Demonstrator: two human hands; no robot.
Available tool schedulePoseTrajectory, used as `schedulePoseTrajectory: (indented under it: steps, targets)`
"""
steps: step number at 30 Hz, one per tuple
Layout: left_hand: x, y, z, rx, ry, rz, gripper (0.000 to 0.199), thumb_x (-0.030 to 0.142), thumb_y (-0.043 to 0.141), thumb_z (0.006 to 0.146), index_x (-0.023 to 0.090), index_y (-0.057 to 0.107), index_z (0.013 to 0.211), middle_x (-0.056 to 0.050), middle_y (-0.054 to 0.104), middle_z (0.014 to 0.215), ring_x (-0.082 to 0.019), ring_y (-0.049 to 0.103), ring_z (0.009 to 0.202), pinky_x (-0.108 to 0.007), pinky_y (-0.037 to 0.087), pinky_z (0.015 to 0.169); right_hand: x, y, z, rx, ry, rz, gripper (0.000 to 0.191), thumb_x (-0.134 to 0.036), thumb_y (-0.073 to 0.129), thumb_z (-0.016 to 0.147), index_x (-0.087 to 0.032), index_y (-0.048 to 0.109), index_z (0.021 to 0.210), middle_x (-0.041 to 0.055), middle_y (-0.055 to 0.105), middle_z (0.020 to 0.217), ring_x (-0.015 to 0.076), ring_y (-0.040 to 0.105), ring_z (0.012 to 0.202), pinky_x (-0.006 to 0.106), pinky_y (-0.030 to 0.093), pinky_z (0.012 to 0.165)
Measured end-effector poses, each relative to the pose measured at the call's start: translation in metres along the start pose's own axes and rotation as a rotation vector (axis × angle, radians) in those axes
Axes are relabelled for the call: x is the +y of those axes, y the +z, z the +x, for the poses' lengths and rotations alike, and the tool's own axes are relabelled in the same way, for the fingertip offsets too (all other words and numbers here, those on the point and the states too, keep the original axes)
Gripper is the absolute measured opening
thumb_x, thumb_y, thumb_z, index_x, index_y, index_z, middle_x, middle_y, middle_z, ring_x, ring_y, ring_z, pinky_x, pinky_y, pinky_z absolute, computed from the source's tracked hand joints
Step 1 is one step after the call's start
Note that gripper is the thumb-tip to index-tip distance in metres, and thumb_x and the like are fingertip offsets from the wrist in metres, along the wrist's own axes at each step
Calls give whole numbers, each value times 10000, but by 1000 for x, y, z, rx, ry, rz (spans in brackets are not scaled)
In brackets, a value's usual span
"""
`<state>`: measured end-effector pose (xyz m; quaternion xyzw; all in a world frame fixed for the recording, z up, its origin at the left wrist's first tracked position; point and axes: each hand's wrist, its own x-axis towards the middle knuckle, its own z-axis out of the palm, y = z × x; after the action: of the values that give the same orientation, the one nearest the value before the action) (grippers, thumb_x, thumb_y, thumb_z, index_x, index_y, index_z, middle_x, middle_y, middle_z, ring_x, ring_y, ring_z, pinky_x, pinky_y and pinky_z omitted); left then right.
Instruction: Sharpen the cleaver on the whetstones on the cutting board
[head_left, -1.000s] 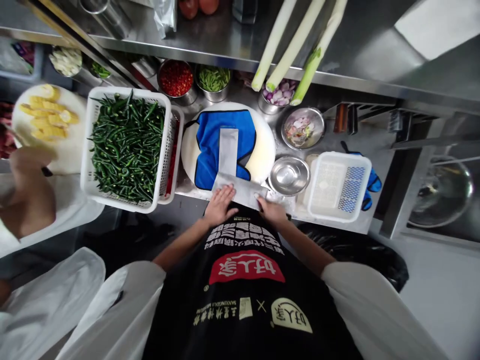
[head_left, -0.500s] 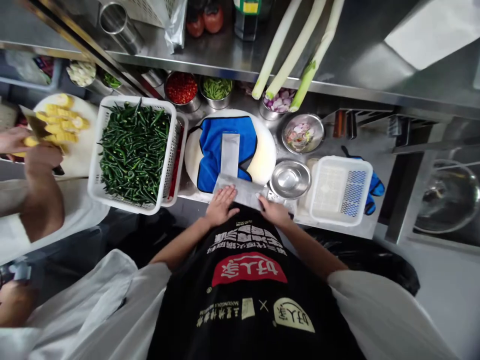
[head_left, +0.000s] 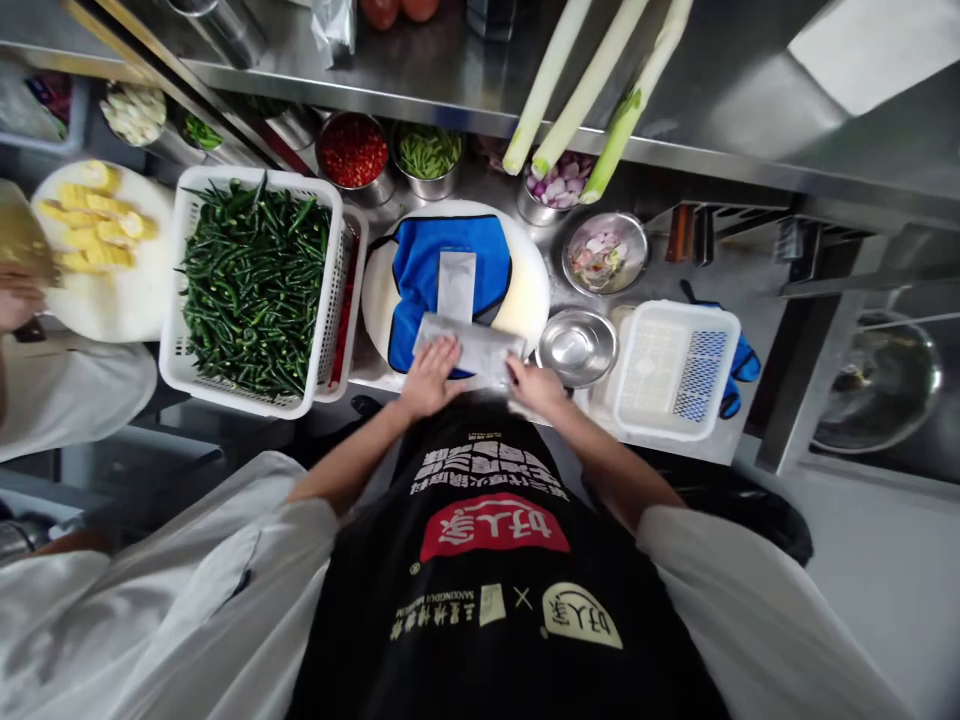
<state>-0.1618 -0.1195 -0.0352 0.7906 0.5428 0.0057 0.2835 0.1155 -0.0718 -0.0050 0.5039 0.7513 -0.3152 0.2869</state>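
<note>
While the left hand lies open atop the cleaver and the right hand clasps its right end, it seems stiff, heavy, best gripped there.

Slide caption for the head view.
Right hand grips a cleaver, left hand touching its blade, over a grey block.

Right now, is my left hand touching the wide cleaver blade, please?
Touching. The head view shows the left hand with its fingers spread and laid on the face of the cleaver blade, with no gap visible.
</note>
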Motion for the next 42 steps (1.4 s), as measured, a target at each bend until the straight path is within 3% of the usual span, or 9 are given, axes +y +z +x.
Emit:
schedulePoseTrajectory:
  steps: [3, 5, 12, 19, 27, 33, 35, 39, 42]
  targets:
    - [-45, -31, 72, 44, -35, 11, 855, 637, 416, 1047, 81, 337, 1692, -151, 209, 1760, -322, 160, 1663, -530, 113, 1362, 6, -57, 66, 187, -50, -47, 684, -343, 546, 1027, -196, 333, 1659, 171, 746, 1184, 330, 733, 1035, 392, 533, 877]
    - [-54, -37, 83, 50, -28, 2, 854, 625, 409, 1050, 79, 313, 1700, -156, 189, 1765, -322, 137, 1666, -536, 108, 1361, 6, -67, 77, 225, -60, -59, 691, -335, 571, 1014, -194, 347, 1652, 175, 739, 1202, 334, 727, 1050, 391, 529, 890]
    - [23, 20, -54, -54, -11, -23, 768, 586, 437, 1050, 176, 373, 1696, -130, 320, 1727, -303, 267, 1636, -490, 223, 1352, -10, 34, -39, -116, -58, 21, 646, -328, 527, 1039, -210, 395, 1660, 171, 741, 1235, 325, 722, 1085, 374, 530, 865]
    - [-60, -35, 80, 60, -33, -34, 853, 643, 373, 1054, 99, 301, 1708, -156, 193, 1767, -316, 123, 1669, -538, 86, 1362, 1, -65, 78, 203, -55, -60, 741, -338, 566, 1016, -180, 290, 1686, 178, 741, 1210, 327, 725, 1048, 381, 520, 898]
    - [14, 13, -38, -52, 3, -64, 807, 646, 356, 1059, 135, 386, 1683, -131, 282, 1743, -286, 221, 1651, -469, 176, 1364, -7, 25, -25, -90, -13, -24, 634, -363, 495, 1053, -229, 390, 1663, 161, 749, 1216, 322, 724, 1029, 386, 527, 870]
    - [-59, -35, 81, 43, -24, -46, 859, 649, 368, 1059, 88, 298, 1707, -154, 174, 1771, -317, 118, 1669, -530, 70, 1364, 4, -63, 77, 204, -35, -75, 752, -359, 552, 1030, -203, 259, 1704, 166, 738, 1240, 327, 720, 1065, 391, 516, 918]
    - [-53, -31, 68, 17, 5, -47, 859, 643, 367, 1062, 84, 288, 1709, -154, 167, 1773, -317, 108, 1670, -524, 75, 1365, 0, -51, 62, 177, -23, -66, 751, -351, 557, 1028, -186, 269, 1701, 176, 738, 1224, 328, 724, 1055, 386, 520, 902]
    - [5, 6, -28, -54, 29, -50, 789, 620, 360, 1074, 131, 355, 1693, -127, 268, 1751, -291, 207, 1654, -481, 155, 1365, -9, 23, -17, -75, 0, 2, 679, -350, 537, 1041, -214, 358, 1682, 163, 752, 1196, 311, 733, 1027, 372, 537, 866]
    - [8, 6, -29, -22, -6, -42, 770, 620, 356, 1076, 154, 369, 1689, -118, 281, 1748, -278, 215, 1653, -477, 168, 1363, -5, 21, -11, -52, -9, -11, 650, -360, 538, 1043, -239, 390, 1664, 150, 752, 1215, 317, 729, 1058, 383, 539, 880]
